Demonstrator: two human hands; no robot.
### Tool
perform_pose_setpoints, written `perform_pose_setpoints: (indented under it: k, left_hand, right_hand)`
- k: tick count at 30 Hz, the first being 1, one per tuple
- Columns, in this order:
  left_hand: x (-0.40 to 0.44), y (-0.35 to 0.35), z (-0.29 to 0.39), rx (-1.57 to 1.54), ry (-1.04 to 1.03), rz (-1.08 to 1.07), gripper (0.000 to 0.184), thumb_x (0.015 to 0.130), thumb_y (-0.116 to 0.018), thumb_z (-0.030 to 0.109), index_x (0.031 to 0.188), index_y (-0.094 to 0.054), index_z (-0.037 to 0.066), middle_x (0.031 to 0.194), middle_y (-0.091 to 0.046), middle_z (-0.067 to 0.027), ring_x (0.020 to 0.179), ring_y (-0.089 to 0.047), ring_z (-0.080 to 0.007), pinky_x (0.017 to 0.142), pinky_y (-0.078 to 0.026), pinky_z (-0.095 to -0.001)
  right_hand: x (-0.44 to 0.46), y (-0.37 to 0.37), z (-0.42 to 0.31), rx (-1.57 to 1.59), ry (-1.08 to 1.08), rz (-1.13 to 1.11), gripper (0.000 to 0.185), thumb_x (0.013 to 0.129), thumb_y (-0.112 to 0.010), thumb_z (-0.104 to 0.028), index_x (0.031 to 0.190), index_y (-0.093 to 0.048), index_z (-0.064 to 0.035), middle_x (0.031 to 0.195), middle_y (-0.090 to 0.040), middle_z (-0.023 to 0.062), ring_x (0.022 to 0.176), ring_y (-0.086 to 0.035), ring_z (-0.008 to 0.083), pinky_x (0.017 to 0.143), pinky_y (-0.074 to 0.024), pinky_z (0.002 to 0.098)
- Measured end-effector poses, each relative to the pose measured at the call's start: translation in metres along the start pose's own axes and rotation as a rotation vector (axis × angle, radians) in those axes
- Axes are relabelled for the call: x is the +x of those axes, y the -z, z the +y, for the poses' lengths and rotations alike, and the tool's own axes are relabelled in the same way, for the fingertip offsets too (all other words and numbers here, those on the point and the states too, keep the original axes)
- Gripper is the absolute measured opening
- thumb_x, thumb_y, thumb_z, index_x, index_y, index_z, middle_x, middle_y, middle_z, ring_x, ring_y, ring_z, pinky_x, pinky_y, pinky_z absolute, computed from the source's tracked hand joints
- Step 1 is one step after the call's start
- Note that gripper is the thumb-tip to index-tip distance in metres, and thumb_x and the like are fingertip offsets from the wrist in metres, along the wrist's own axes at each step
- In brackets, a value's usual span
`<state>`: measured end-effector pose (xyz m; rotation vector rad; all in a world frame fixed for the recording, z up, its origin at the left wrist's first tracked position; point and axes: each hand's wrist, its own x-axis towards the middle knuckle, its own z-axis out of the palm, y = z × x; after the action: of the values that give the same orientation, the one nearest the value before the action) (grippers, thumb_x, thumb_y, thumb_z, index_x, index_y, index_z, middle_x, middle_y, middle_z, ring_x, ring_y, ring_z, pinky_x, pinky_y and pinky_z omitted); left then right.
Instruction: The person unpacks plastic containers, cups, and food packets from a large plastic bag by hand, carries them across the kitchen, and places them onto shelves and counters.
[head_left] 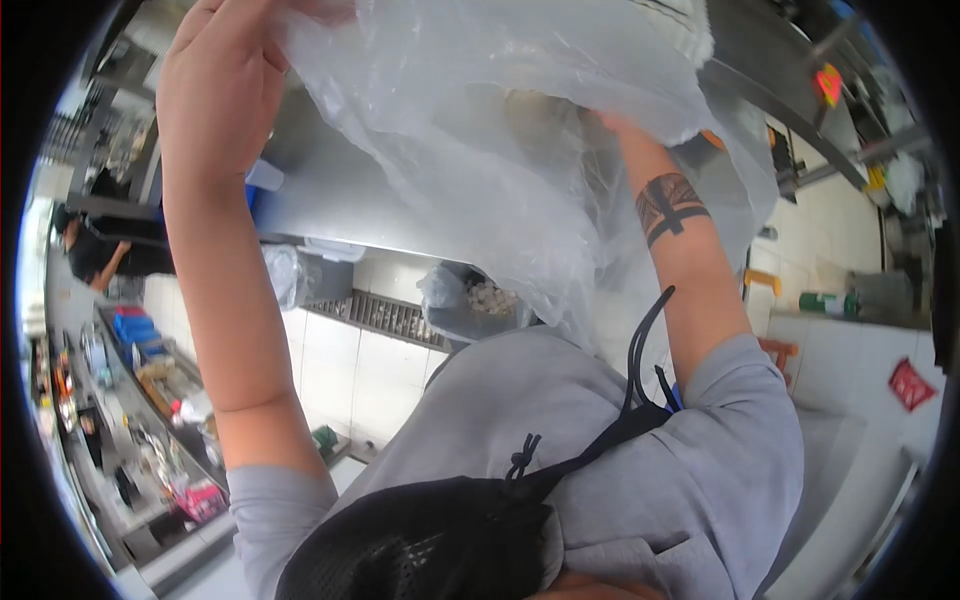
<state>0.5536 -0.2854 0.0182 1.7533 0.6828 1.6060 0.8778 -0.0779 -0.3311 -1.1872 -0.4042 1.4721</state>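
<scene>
A large, clear plastic bag [440,60] spreads across the top of the view above a steel counter [345,190]. My left hand [225,85] is raised at the upper left, its fingers closed on the edge of the bag. The fingertips run out of view at the top. My right hand [612,122] reaches in under or behind the plastic, and its fingers are hidden by it. Close to that hand, a pale yellowish rounded shape [535,112] shows dimly through the film; its kind is unclear.
Below the counter edge stands a bin [465,310] lined with plastic, with pale pieces in it. A floor drain grate [375,318] runs beside it. Another person [100,250] in dark clothes stands far left, near a cluttered counter [150,440]. Metal shelving [840,160] rises at right.
</scene>
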Motion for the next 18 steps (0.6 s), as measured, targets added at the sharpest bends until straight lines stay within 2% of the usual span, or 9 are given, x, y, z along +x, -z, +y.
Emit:
perform_pose_setpoints:
  k: [3,6,9,18]
  left_hand:
    - [-0.003,-0.005,0.007,0.139,0.049,0.041,0.041,0.108,-0.045,0.023,0.134,-0.054,-0.008,0.126,-0.065,-0.015,0.111,-0.066,-0.0229,0.096,-0.053,-0.0351]
    - [-0.007,0.0,0.004,0.238,-0.006,0.09,0.042,0.109,-0.044,0.024,0.135,-0.054,-0.008,0.128,-0.065,-0.0144,0.114,-0.065,-0.0222,0.099,-0.052,-0.0351]
    - [-0.008,0.003,0.008,0.201,0.083,-0.004,0.043,0.109,-0.042,0.024,0.135,-0.054,-0.007,0.129,-0.064,-0.0143,0.116,-0.064,-0.0216,0.1,-0.051,-0.0346]
    - [-0.006,0.0,0.005,0.312,0.071,-0.054,0.045,0.11,-0.039,0.028,0.135,-0.053,-0.006,0.124,-0.066,-0.0142,0.11,-0.066,-0.0215,0.096,-0.055,-0.0338]
  right_hand:
    - [0.028,-0.005,0.008,0.067,-0.022,-0.033,0.028,0.1,-0.058,-0.026,0.11,-0.06,-0.0001,0.101,-0.064,0.0113,0.082,-0.064,0.0243,0.082,-0.0603,0.0452]
    - [0.047,-0.01,0.015,0.106,-0.047,-0.064,0.028,0.1,-0.058,-0.026,0.11,-0.059,0.0004,0.101,-0.064,0.0114,0.082,-0.064,0.0244,0.082,-0.0605,0.0457]
    - [0.047,-0.012,0.012,0.123,-0.062,-0.084,0.028,0.1,-0.058,-0.026,0.11,-0.059,0.0008,0.1,-0.063,0.0115,0.081,-0.063,0.0245,0.082,-0.0606,0.0462]
    - [0.043,-0.001,0.006,0.173,-0.053,-0.115,0.029,0.099,-0.058,-0.025,0.109,-0.058,0.0021,0.1,-0.062,0.0118,0.079,-0.063,0.0249,0.081,-0.0611,0.0477]
